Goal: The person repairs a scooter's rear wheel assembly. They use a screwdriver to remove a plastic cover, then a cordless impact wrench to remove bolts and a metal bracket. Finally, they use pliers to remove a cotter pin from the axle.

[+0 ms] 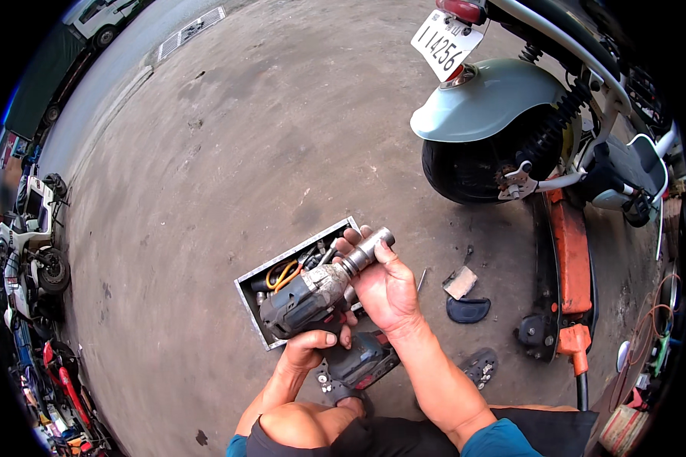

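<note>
A cordless impact wrench [303,302], dark grey with a worn metal nose, is held at a tilt above the floor, pointing up and right. My left hand [311,350] is closed round its handle below the body; the handle is mostly hidden. A large battery [360,361] sits at the handle's base. On the nose is a long steel socket [368,251], with my right hand [387,293] closed on it, thumb near its tip. Just behind the wrench lies a metal tool tray [249,314] with a yellow-orange loop [283,273] and several tools, partly covered by the wrench.
A light-blue scooter [488,99] stands at the right, beside an orange floor jack [570,251]. A dark oval piece [467,310] and a tan block [460,282] lie near my right arm. Parked motorbikes [38,251] line the left.
</note>
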A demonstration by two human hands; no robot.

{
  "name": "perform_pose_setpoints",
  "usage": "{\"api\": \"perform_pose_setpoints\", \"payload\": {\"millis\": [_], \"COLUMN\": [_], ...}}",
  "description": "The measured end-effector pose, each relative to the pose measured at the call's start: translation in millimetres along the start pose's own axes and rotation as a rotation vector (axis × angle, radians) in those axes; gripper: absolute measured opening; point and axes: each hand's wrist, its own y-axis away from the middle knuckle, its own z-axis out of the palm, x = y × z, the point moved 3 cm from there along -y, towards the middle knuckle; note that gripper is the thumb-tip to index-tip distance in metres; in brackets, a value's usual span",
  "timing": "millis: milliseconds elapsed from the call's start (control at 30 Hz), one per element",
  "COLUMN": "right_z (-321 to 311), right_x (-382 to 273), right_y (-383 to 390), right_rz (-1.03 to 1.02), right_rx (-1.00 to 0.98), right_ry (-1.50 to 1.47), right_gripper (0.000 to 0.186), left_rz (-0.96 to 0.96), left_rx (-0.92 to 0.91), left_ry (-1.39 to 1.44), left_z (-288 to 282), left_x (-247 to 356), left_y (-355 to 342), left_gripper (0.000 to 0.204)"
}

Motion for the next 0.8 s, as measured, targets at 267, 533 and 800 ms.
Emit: {"api": "perform_pose_setpoints", "payload": {"millis": [267, 533, 800], "right_z": [-42, -86, -106], "right_x": [33, -81, -13], "right_y": [-19, -33, -7], "right_rz": [-0.047, -0.32, 0.234], "right_rx": [0.288, 0.526, 0.496], "right_ry": [0.105, 0.342, 1.005], "right_gripper": [0.026, 0.026, 0.038], "left_rz": [-0.04, 0.216, 0.409], "left_rx": [0.094, 0.416, 0.701], "left_ry": [0.201, 0.241, 0.457], "left_z": [-34, -104, -165], "left_x": [-26, -22, -28], "left_y": [10, 81, 151], "left_gripper": [0.058, 0.066, 0.058]}}
